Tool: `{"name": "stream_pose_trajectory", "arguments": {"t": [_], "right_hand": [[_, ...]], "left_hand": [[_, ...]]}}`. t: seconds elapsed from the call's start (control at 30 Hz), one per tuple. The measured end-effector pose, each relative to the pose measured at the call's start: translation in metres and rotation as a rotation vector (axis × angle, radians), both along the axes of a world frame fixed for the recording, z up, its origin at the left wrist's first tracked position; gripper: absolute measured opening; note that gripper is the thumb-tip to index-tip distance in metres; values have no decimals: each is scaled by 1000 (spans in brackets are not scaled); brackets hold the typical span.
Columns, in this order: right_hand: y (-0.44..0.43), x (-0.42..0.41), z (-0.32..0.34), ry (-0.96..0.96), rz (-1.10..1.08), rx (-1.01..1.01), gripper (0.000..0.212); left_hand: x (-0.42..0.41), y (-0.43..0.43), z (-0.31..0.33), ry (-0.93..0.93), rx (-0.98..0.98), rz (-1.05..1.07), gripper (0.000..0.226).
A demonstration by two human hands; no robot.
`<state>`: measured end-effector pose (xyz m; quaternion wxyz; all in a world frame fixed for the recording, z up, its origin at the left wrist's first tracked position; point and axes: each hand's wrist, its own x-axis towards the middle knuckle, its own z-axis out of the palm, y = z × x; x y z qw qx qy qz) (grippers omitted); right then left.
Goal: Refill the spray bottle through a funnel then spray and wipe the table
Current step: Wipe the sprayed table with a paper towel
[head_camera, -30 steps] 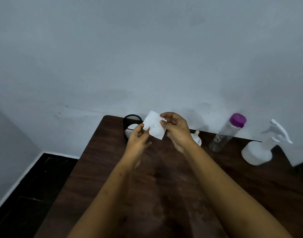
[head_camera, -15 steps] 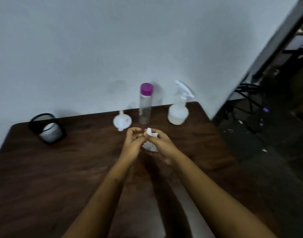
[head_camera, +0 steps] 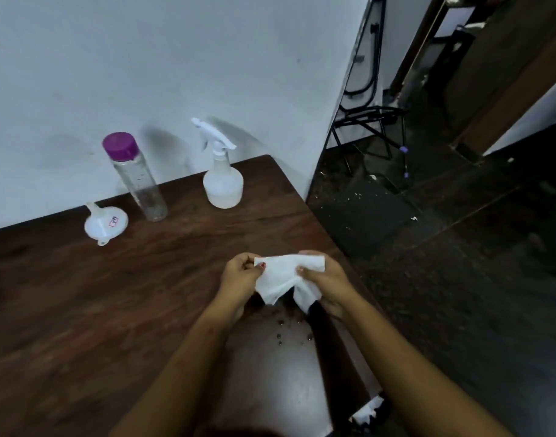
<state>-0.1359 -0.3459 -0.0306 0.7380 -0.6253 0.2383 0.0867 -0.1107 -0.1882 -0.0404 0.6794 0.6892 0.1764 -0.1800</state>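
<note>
- My left hand (head_camera: 238,275) and right hand (head_camera: 328,279) are raised together just above the near right part of the table (head_camera: 81,310). Each one pinches a top corner of the white wipe (head_camera: 283,279) between thumb and curled fingers.
- The wipe is stretched between my hands and crumpled, with its lower edge hanging down in two loose flaps. It does not touch the tabletop.
- Right below the wipe, a scatter of small water drops (head_camera: 289,329) sits on the dark wood, on a patch that shines in the light.
- Further back and to the left, the white funnel (head_camera: 104,223) lies on the table with its narrow spout pointing up towards the wall. There is a small sticker on its cone.
- Just beside the funnel, the clear bottle (head_camera: 141,184) stands upright with its purple cap on. I see droplets on its inner wall, but I cannot tell whether any liquid is left at the bottom.
- To the right of it, apart from it and near the table's far right corner, the spray bottle (head_camera: 223,184) stands upright with its trigger head on. Its body is cloudy white, so I cannot tell how full it is.
- Behind them all is the pale wall (head_camera: 175,58). To the right, past the table, a black metal frame (head_camera: 365,121) stands on the dark floor.
</note>
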Motion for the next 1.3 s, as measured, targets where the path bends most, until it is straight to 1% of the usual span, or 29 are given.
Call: {"name": "stream_pose_trajectory", "arguments": {"t": [0.03,0.07,0.13,0.2,0.23,0.3,0.37,0.4,0.43,0.47,0.53,0.6,0.67,0.7,0.8,0.93,1.0,1.03,1.07,1.17,1.23,1.3], "right_hand": [[-12,3,-1,-24,-43,-68,24],[-22,6,-1,-48,-72,-178,24],[-37,6,6,-168,-65,-446,27],[-43,-4,16,-365,94,-688,34],[-42,-13,19,-409,215,-775,41],[-42,-31,13,-340,483,-884,49],[-44,-48,-4,-213,795,-935,47],[-44,-56,-10,-150,919,-938,49],[-45,-61,-15,-98,980,-931,56],[-46,-63,-18,-76,978,-950,66],[-43,-56,-23,-135,881,-1104,81],[-40,-46,-35,-184,815,-1291,86],[-31,-42,-54,-176,842,-1411,85],[-26,-45,-64,-161,847,-1433,83],[-11,-56,-82,-150,756,-1458,75],[21,-46,-81,-97,692,-1431,70],[44,-37,-80,-65,698,-1393,67],[57,-36,-78,-80,710,-1368,65],[70,-36,-77,-128,729,-1359,63],[101,-48,-78,-305,906,-1315,63],[106,-63,-80,-415,984,-1278,61],[97,-78,-87,-512,1064,-1326,58]], "left_hand": [[1,-6,-3,-9,25,13,22],[2,-10,-6,-34,71,17,26],[3,-17,-9,-100,154,13,29],[2,-22,-11,-155,206,14,27],[0,-23,-12,-174,233,15,27],[-6,-23,-17,-203,288,10,29],[-16,-17,-24,-243,393,-21,27],[-22,-12,-28,-263,455,-44,24],[-27,-7,-30,-286,506,-65,23],[-33,0,-33,-315,545,-81,22],[-41,13,-39,-379,602,-104,23],[-44,23,-44,-389,657,-139,25],[-46,30,-46,-358,726,-194,29],[-47,33,-46,-343,752,-212,32],[-51,36,-42,-345,759,-238,40],[-59,43,-39,-358,758,-301,45],[-61,49,-39,-347,767,-293,46],[-62,52,-39,-349,770,-280,46],[-62,55,-38,-351,769,-267,46],[-65,63,-36,-355,745,-251,42],[-66,67,-36,-340,753,-260,41],[-67,71,-37,-321,752,-268,41]]}}
